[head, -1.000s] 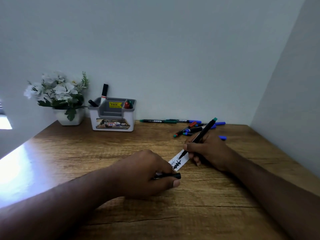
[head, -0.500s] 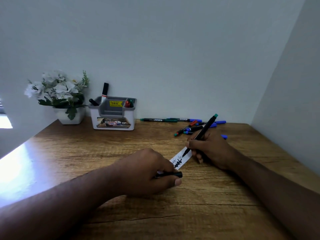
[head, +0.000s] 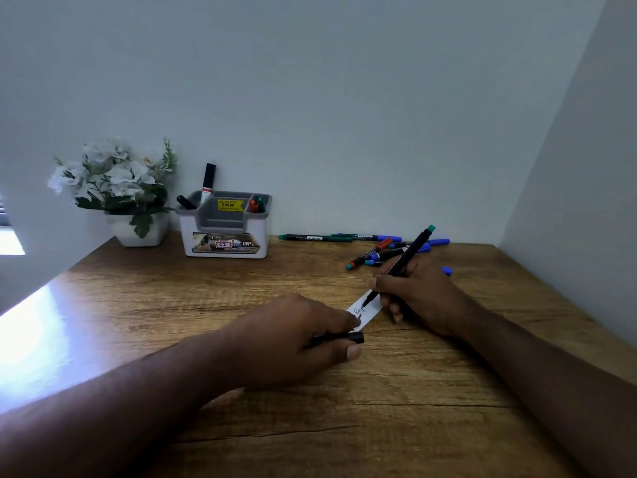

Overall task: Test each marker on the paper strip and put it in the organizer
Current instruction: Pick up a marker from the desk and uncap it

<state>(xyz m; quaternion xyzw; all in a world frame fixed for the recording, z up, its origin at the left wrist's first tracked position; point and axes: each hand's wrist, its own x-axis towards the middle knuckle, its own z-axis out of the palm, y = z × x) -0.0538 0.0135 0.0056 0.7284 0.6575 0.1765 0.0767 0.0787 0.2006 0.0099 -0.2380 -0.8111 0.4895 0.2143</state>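
1. Marker with a black barrel and green end cap is gripped by the right hand, fingers curled round it in a writing hold, its tip touching the paper strip.
2. Wooden worktop carries everything; it sits in a corner between a pale back wall and a pale side wall on the right, with a bright glare on its left edge.
3. Potted white flowers in a white pot stand at the back left, just beside the organizer.
4. That organizer is white with a grey insert and a yellow price sticker; a black marker with a white and red band stands up in its left compartment, and red and green caps show in the right one.
5. Left hand rests on the near end of the strip and pinches a black cap between thumb and fingers.
6. Loose markers with green, blue and red caps lie in a scatter behind the right hand, which hides some of them.
7. Two long markers lie end to end along the back wall.
8. Scribbles mark the white strip between the hands.
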